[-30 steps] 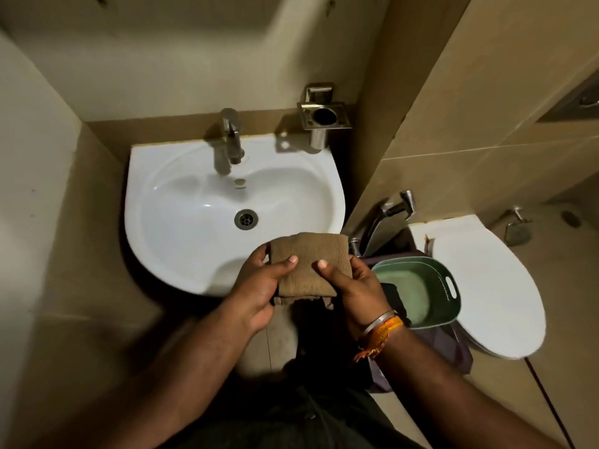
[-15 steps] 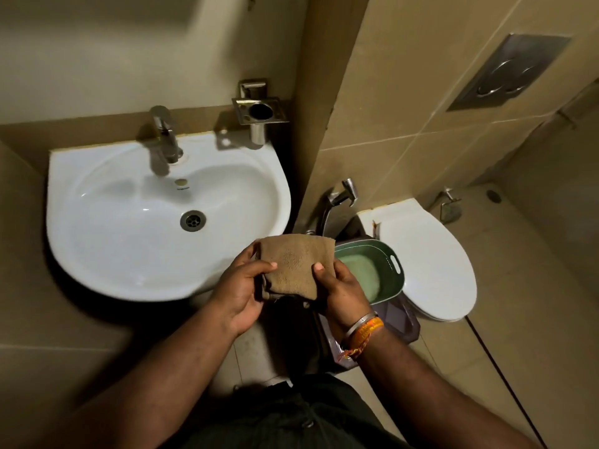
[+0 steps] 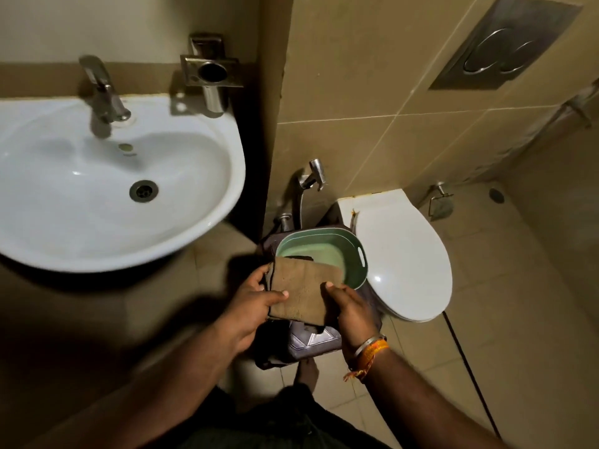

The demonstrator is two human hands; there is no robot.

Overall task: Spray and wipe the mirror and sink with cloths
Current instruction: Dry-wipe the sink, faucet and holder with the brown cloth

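A folded brown cloth (image 3: 303, 290) is held flat between both hands, low in the middle of the view. My left hand (image 3: 249, 306) grips its left edge with the thumb on top. My right hand (image 3: 351, 311) grips its right edge. The cloth hangs over the near rim of a green plastic basin (image 3: 358, 251), which rests on a dark stool or bin. The white sink (image 3: 201, 228) with its chrome tap (image 3: 103, 92) is at the upper left, apart from the hands. No mirror or spray bottle is in view.
A closed white toilet (image 3: 402, 254) stands right of the basin. A chrome health faucet (image 3: 312, 178) hangs on the tiled wall between sink and toilet. A steel holder (image 3: 210, 74) is fixed above the sink; a flush plate (image 3: 502, 47) sits at the upper right.
My view and both hands have swung right and down, away from the sink's front edge. The cloth, still held by both hands, now sits over the green basin.
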